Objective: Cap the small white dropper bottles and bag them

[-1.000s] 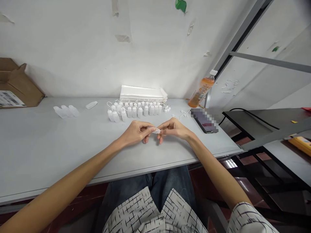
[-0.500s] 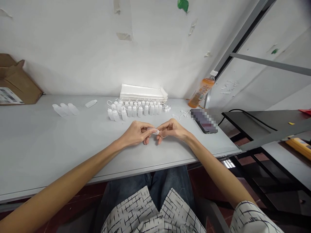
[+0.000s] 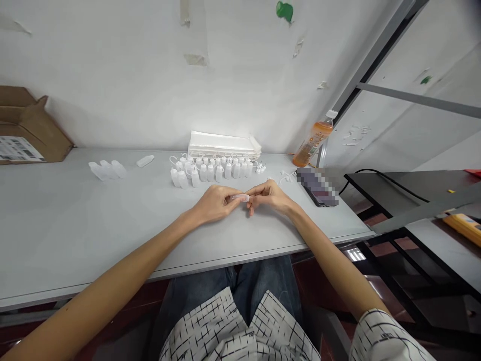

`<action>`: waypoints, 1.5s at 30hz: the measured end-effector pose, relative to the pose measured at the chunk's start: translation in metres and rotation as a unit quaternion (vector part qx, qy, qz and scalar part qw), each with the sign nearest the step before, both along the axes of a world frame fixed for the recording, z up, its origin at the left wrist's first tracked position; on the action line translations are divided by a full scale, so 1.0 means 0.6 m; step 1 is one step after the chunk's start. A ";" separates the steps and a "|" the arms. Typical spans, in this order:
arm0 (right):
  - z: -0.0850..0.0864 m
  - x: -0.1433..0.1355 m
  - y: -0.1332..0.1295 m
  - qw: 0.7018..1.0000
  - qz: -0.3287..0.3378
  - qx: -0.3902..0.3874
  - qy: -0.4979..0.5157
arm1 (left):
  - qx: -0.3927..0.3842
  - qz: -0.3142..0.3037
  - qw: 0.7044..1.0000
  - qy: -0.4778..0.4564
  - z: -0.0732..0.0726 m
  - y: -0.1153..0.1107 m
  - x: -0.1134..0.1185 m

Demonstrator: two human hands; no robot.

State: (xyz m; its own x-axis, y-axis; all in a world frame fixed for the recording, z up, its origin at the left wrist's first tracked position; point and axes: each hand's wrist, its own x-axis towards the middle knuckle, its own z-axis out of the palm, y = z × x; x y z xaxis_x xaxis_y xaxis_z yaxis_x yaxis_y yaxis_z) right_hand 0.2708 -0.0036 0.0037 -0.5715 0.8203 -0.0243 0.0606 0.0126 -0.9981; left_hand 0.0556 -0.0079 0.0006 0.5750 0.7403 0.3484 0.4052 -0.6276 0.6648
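Between my hands, just above the grey table, lies a small translucent squeeze bottle point(image 3: 241, 197), held sideways. My left hand point(image 3: 215, 202) is closed around its body, thumb on top. The fingers of my right hand point(image 3: 271, 196) pinch at its right end; they hide that end, so any cap there cannot be made out. Beyond my hands stand several small squeeze bottles point(image 3: 211, 173) in rows, some with looped cap straps. Beside them sit a few needle tips point(image 3: 260, 169). Loose white strap caps point(image 3: 287, 176) lie behind my right hand.
On the left, three bottles point(image 3: 107, 170) lie side by side, with a single bottle point(image 3: 145, 161) nearby. A white stack point(image 3: 223, 142) leans at the wall. A cardboard box point(image 3: 33, 128), a phone point(image 3: 318, 188) and an orange drink bottle point(image 3: 314, 139) flank the table point(image 3: 131, 220).
The view has shifted slightly. My right-hand fingers have moved around the bottle's end, and a thin strap loop seen under that hand no longer shows.
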 end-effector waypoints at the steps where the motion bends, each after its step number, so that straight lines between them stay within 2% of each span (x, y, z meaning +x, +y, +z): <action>1: 0.000 0.000 0.000 1.000 -0.010 0.004 -0.003 | 0.017 0.006 1.000 0.013 0.000 0.003 0.000; 3: 0.001 -0.001 0.000 1.000 -0.027 0.011 -0.009 | 0.002 0.007 1.000 0.025 -0.002 0.008 -0.003; 6: 0.002 -0.001 0.001 0.998 -0.056 0.015 -0.003 | -0.112 -0.026 0.993 -0.002 -0.005 0.019 -0.008; 10: 0.007 0.000 0.002 0.993 -0.111 0.024 0.014 | -0.250 -0.046 0.963 -0.086 -0.009 0.031 -0.015; 14: 0.008 -0.002 0.004 0.987 -0.150 0.058 -0.002 | -0.290 -0.033 0.947 -0.135 -0.013 0.035 -0.018; 16: 0.000 -0.001 0.011 0.975 -0.196 0.102 -0.020 | -0.291 -0.029 0.945 -0.147 -0.014 0.035 -0.018; 18: -0.010 0.006 0.024 0.943 -0.274 0.181 -0.056 | -0.286 -0.026 0.945 -0.153 -0.013 0.033 -0.019; 21: -0.020 0.027 0.054 0.850 -0.407 0.304 -0.141 | -0.278 -0.035 0.950 -0.135 -0.009 0.029 -0.022; 23: -0.021 0.042 0.077 0.799 -0.448 0.333 -0.224 | -0.277 -0.046 0.953 -0.114 -0.006 0.027 -0.023; 26: -0.020 0.051 0.107 0.772 -0.436 0.335 -0.320 | -0.276 -0.047 0.955 -0.099 -0.007 0.027 -0.024; 32: -0.042 0.024 0.119 0.745 -0.414 0.360 -0.380 | -0.268 -0.015 0.960 -0.079 -0.012 0.028 -0.022; 37: -0.049 0.013 0.111 0.753 -0.386 0.345 -0.405 | -0.231 0.014 0.970 -0.076 -0.002 0.023 -0.023; 42: -0.043 0.015 0.110 0.739 -0.405 0.353 -0.406 | -0.125 0.073 0.988 -0.058 0.010 0.016 -0.019; 45: -0.042 0.016 0.109 0.744 -0.394 0.339 -0.419 | -0.103 0.113 0.988 -0.038 0.009 0.015 -0.016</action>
